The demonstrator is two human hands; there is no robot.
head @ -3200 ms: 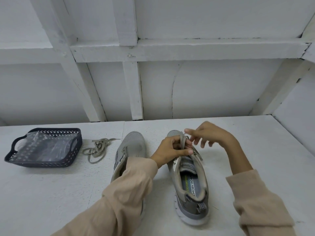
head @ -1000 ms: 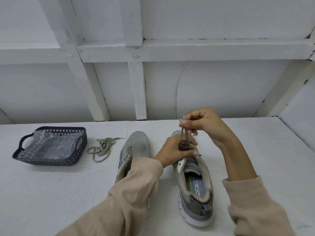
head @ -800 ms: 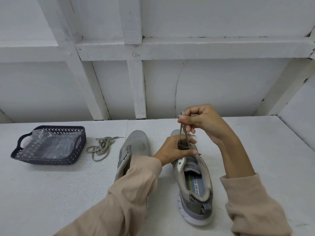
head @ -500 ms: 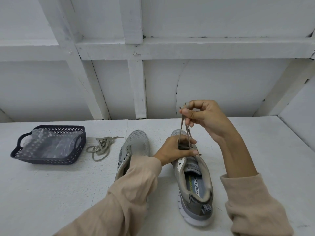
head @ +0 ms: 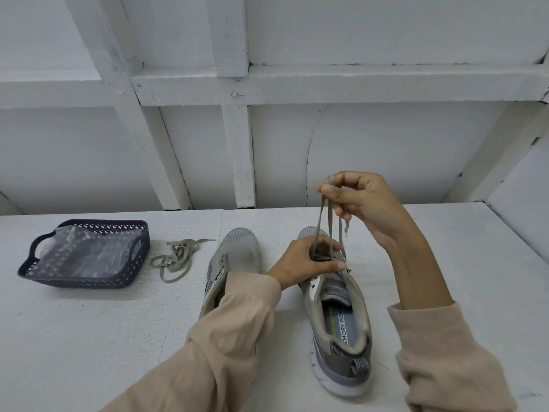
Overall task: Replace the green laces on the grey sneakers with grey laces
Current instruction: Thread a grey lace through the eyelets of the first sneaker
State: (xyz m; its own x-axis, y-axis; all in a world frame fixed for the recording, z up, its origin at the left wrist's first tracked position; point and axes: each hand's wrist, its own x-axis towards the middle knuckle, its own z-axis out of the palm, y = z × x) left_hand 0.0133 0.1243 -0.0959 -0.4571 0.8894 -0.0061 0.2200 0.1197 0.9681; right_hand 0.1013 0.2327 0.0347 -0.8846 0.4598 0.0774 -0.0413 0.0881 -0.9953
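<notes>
Pinching the two ends of a grey lace [head: 323,221] above the tabletop [head: 89,337], the right hand [head: 361,203] holds them taut, while the left hand [head: 303,263] grips the throat of the right sneaker [head: 341,316]. Two grey sneakers stand side by side; the left sneaker [head: 237,251] is partly hidden by a sleeve. One loose lace [head: 175,258] lies between it and one dark basket [head: 89,281]. Bare surface stretches right, toward the tabletop's edge.
</notes>
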